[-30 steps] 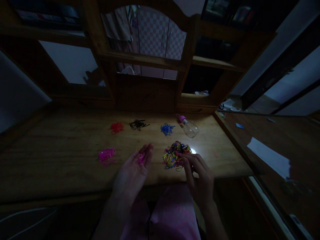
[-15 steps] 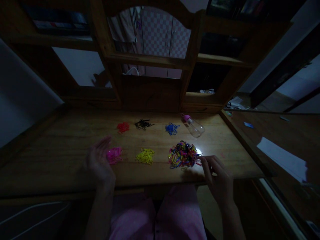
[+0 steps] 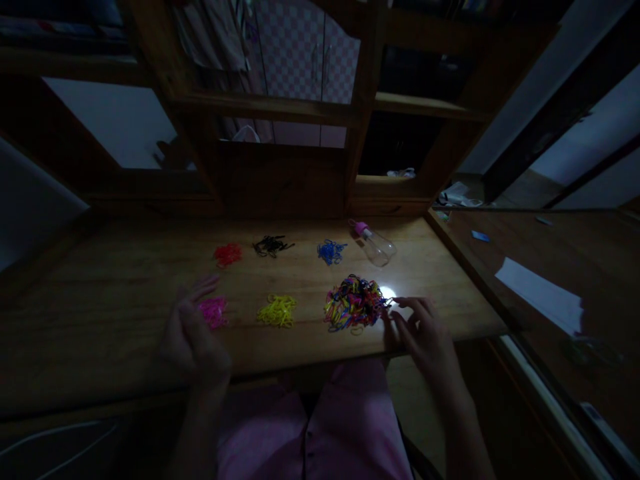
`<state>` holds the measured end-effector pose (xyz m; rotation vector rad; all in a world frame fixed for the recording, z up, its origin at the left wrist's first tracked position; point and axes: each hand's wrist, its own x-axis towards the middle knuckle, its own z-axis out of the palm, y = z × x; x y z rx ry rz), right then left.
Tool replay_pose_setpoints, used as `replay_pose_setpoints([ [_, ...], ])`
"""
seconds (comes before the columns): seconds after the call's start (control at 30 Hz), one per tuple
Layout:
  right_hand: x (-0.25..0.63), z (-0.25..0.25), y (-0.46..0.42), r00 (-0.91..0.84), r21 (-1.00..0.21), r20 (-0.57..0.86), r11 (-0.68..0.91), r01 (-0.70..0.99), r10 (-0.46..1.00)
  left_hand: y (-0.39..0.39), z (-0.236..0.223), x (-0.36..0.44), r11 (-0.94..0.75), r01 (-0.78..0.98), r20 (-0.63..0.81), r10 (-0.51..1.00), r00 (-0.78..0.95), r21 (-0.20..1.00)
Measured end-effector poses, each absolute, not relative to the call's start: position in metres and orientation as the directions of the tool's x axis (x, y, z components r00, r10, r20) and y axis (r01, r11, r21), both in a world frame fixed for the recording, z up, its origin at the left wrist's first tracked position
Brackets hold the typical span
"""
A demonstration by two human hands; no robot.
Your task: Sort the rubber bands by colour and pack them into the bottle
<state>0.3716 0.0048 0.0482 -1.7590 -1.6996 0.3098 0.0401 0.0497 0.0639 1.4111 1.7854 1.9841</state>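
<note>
A mixed heap of coloured rubber bands [image 3: 354, 303] lies on the wooden desk. At its right edge is my right hand [image 3: 423, 330], thumb and index finger a little apart, the fingertips by a few dark bands. My left hand [image 3: 193, 333] hovers beside the pink rubber bands [image 3: 214, 312], its fingers stretched out and holding nothing I can see. To the right of those sit the yellow rubber bands [image 3: 277, 311]. Farther back are small piles of red rubber bands [image 3: 228, 255], black rubber bands [image 3: 271, 246] and blue rubber bands [image 3: 331, 252].
Behind the mixed heap, a clear bottle [image 3: 377, 248] with a pink cap lies on its side. A wooden shelf unit [image 3: 285, 180] rises along the desk's back. White paper [image 3: 540, 295] rests on a brown surface at the right. The light is dim.
The view has shifted, so the desk things appear farther left. My right thumb and index finger, pinched at the heap's edge before, are now apart. My left hand stays by the pink bands.
</note>
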Motion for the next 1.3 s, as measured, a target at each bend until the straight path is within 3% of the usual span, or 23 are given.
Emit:
replay_pose_setpoints([
  [0.13, 0.364, 0.042, 0.012, 0.084, -0.557, 0.294, 0.099, 0.825, 0.952, 0.030, 0.075, 0.075, -0.342, 0.447, 0.521, 0.763, -0.382, 0.827],
  [0.3, 0.359, 0.037, 0.019, 0.033, -0.502, 0.315, 0.137, 0.854, 0.948, 0.012, 0.073, 0.128, -0.317, 0.270, 0.316, 0.948, 0.046, 0.909],
  [0.37, 0.359, 0.038, 0.019, 0.058, -0.531, 0.338, 0.140, 0.836, 0.939, 0.010, 0.067, 0.141, -0.276, 0.223, 0.254, 0.959, 0.123, 0.935],
  [0.57, 0.364, 0.048, 0.010, 0.128, -0.606, 0.370, 0.135, 0.784, 0.920, 0.013, 0.059, 0.160, -0.314, 0.290, 0.275, 0.947, 0.168, 0.904],
  [0.67, 0.369, 0.052, 0.006, 0.176, -0.645, 0.359, 0.108, 0.757, 0.917, 0.017, 0.058, 0.176, -0.435, 0.429, 0.341, 0.897, 0.281, 0.792],
  [0.8, 0.374, 0.057, -0.001, 0.238, -0.669, 0.342, 0.058, 0.741, 0.909, 0.022, 0.052, 0.201, -0.511, 0.569, 0.320, 0.856, 0.406, 0.645],
  [1.03, 0.388, 0.065, -0.018, 0.289, -0.626, 0.374, 0.010, 0.779, 0.881, 0.033, 0.038, 0.219, -0.496, 0.746, 0.307, 0.867, 0.393, 0.446],
  [1.3, 0.398, 0.060, -0.028, 0.308, -0.626, 0.354, -0.021, 0.780, 0.883, 0.043, 0.045, 0.210, -0.482, 0.668, 0.347, 0.875, 0.337, 0.567],
])
